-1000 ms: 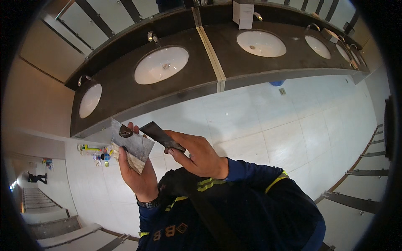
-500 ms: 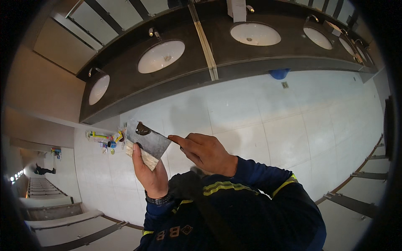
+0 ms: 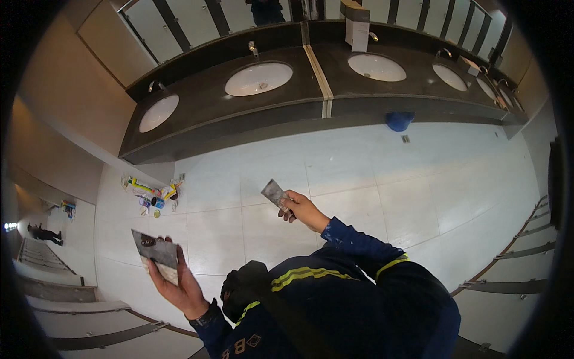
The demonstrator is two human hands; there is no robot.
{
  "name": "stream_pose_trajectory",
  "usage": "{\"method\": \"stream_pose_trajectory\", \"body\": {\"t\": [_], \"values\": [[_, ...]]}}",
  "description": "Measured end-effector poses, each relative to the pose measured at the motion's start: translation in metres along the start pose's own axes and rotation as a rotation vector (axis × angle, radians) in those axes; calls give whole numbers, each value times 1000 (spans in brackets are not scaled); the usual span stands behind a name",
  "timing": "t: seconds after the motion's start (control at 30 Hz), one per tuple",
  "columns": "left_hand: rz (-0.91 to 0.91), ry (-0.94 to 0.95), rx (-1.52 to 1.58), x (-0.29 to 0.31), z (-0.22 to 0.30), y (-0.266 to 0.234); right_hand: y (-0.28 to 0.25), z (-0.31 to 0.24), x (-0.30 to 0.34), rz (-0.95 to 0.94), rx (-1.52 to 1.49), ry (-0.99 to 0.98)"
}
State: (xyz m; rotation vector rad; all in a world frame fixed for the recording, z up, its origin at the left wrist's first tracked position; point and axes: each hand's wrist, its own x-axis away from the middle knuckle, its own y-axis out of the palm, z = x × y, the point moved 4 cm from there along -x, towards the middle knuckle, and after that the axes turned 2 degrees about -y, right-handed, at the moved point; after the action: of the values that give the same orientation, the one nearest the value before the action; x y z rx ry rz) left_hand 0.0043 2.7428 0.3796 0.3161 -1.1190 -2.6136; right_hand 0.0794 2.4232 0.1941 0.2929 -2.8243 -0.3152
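In my left hand [image 3: 182, 287] is a broad grey metal putty knife [image 3: 164, 253], its pale handle part against my palm. A dark, glossy dab of paste [image 3: 147, 240] sits on the blade. My right hand [image 3: 306, 212] grips a smaller grey scraper [image 3: 272, 189] by its near end, with the flat blade pointing up and left. The two tools are well apart, both held above the tiled floor.
A long dark counter [image 3: 206, 115] with several white sinks runs across the far side. Beneath it stands a blue bucket [image 3: 399, 121]. Mixed supplies [image 3: 156, 202] lie on the floor at left. Stall doors [image 3: 505, 284] line the near right. Another person [image 3: 45, 234] is far left.
My hands have separated: the left went left and down with the putty knife, while the right moved off its blade edge, and the small scraper now shows. The view has shifted too.
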Motion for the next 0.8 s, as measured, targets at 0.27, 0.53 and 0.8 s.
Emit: {"method": "stream_pose_trajectory", "body": {"t": [0.27,0.53,0.8], "values": [[266,58,-100,-17,65,-101,27,63,-38,153,-346,203],[304,4,-139,-71,19,-76,-102,75,-106,437,-355,57],[201,-75,-146,-159,-86,16,-277,56,-196,699,-320,-5]]}}
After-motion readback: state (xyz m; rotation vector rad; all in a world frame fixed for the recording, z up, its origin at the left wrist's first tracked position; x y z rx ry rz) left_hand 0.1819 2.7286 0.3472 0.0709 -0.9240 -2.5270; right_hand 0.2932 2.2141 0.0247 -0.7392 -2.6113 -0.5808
